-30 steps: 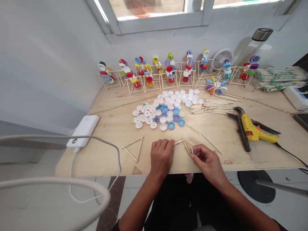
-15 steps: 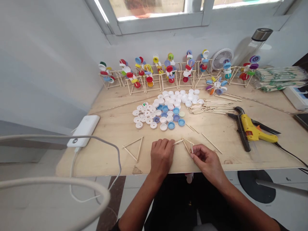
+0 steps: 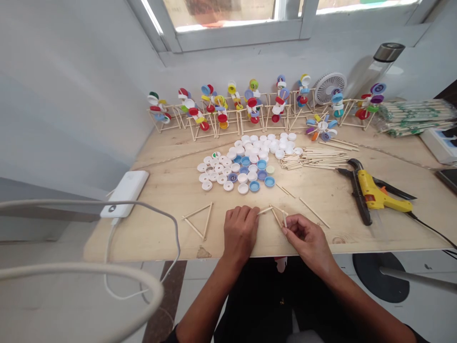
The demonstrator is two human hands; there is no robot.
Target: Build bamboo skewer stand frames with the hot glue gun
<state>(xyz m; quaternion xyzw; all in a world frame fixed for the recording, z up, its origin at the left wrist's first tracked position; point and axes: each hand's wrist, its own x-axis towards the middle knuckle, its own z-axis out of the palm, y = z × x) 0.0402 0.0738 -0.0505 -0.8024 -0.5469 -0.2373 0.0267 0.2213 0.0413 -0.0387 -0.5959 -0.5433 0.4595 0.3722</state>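
Near the table's front edge, my left hand (image 3: 240, 233) is closed on one end of a short wooden stick (image 3: 264, 210). My right hand (image 3: 307, 238) pinches another small stick (image 3: 284, 220) between thumb and fingertips, at the right corner of a small stick frame (image 3: 275, 215) lying between the hands. A triangle of sticks (image 3: 208, 221) lies flat to the left of my left hand. One loose stick (image 3: 314, 212) rests beyond my right hand, and short sticks (image 3: 285, 191) lie nearer the bottle caps (image 3: 243, 177).
Stick stands with coloured caps (image 3: 252, 114) line the back. A stick pile (image 3: 317, 158) lies right of centre. The yellow glue gun (image 3: 383, 195) and its cord occupy the right. At left, a white power bank (image 3: 124, 193) has a cable (image 3: 174, 228) looping past the table edge.
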